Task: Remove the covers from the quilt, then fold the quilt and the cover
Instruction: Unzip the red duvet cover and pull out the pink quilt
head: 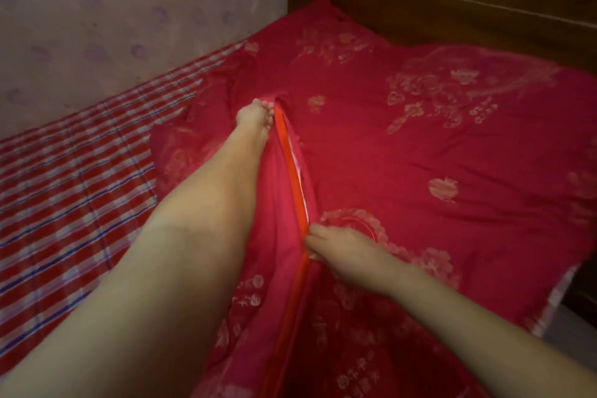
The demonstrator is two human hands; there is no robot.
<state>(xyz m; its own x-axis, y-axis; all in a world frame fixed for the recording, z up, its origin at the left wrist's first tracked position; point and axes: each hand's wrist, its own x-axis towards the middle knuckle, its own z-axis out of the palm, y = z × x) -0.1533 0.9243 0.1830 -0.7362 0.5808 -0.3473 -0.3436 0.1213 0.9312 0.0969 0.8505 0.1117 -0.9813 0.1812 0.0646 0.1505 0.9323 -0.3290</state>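
A red quilt cover (403, 155) with a pale floral print lies spread over the bed, the quilt inside it. An orange zipper strip (292, 171) runs along its opening toward me, and a sliver of the pale quilt (298, 168) shows in the gap. My left hand (255, 116) grips the cover's edge at the far end of the opening, fingers curled over the fabric. My right hand (336, 245) pinches the cover at the zipper line nearer to me.
A red, white and blue checked sheet (71, 191) covers the mattress on the left. A papered wall (113, 10) runs along the left side. The dark wooden headboard (452, 0) stands behind the quilt. The bed's right edge (559, 297) drops to the floor.
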